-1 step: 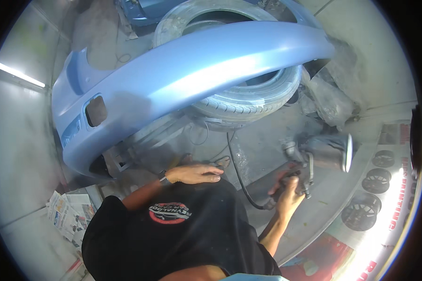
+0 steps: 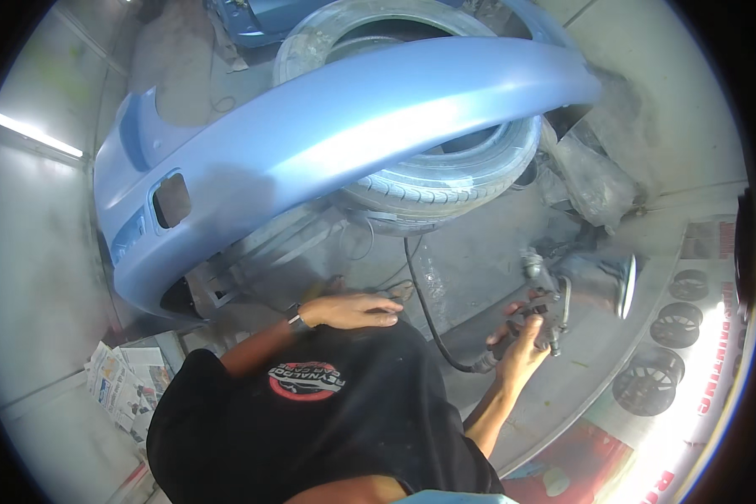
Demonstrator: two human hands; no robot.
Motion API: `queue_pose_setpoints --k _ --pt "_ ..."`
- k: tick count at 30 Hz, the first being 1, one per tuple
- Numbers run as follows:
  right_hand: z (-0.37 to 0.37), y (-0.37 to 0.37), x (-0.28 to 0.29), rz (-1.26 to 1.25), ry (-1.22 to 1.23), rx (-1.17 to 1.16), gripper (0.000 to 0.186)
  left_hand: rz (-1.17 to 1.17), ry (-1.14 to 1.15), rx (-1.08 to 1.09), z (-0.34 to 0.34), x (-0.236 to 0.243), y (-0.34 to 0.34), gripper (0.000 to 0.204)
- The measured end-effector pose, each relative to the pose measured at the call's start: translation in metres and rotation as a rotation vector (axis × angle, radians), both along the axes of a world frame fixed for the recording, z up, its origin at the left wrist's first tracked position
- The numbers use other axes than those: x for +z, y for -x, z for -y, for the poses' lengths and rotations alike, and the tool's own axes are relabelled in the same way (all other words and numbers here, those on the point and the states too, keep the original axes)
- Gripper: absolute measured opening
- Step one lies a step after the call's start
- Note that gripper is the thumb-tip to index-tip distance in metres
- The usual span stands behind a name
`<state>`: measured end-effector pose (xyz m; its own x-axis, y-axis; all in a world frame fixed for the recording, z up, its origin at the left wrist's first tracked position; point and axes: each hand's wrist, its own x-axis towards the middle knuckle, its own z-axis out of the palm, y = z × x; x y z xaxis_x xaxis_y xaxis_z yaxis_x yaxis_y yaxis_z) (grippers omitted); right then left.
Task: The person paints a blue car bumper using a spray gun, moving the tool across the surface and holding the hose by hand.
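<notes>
A glossy light-blue car bumper (image 2: 353, 126) lies across a tyre (image 2: 454, 191) in front of me. My right hand (image 2: 522, 343), out to the right, is closed around the grip of a spray gun (image 2: 549, 315). The gun's paint cup (image 2: 596, 284) points away to the right and looks blurred. From its handle a dark air hose (image 2: 427, 315) curves up toward the tyre. My left hand (image 2: 351, 311) rests against the front of my black shirt (image 2: 378, 420), fingers stretched out and holding nothing. A watch (image 2: 295, 317) is on that wrist.
Crumpled clear plastic (image 2: 595, 185) lies right of the tyre. Newspaper sheets (image 2: 130, 388) are at the lower left. Another blue car part (image 2: 269, 23) stands at the far edge. A banner with printed wheels (image 2: 648, 382) runs along the right, and a tube light (image 2: 35, 134) glows at left.
The spray gun and my right hand have shifted slightly to the right. My left hand stays against the shirt, and the bumper has not moved.
</notes>
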<state>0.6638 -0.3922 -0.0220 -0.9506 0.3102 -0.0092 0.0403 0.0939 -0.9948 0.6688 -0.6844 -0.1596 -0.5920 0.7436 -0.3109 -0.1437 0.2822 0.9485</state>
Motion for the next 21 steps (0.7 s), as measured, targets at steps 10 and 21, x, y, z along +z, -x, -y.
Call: queue_pose_setpoints --k 10,21 --pt "-0.082 -0.020 -0.041 0.111 0.232 -0.202 0.070 -0.200 -0.081 -0.070 -0.159 0.024 0.097 0.068" --pt "-0.144 0.015 -0.101 0.207 0.213 -0.305 0.058 -0.289 -0.239 -0.235 -0.336 -0.023 0.159 0.046"
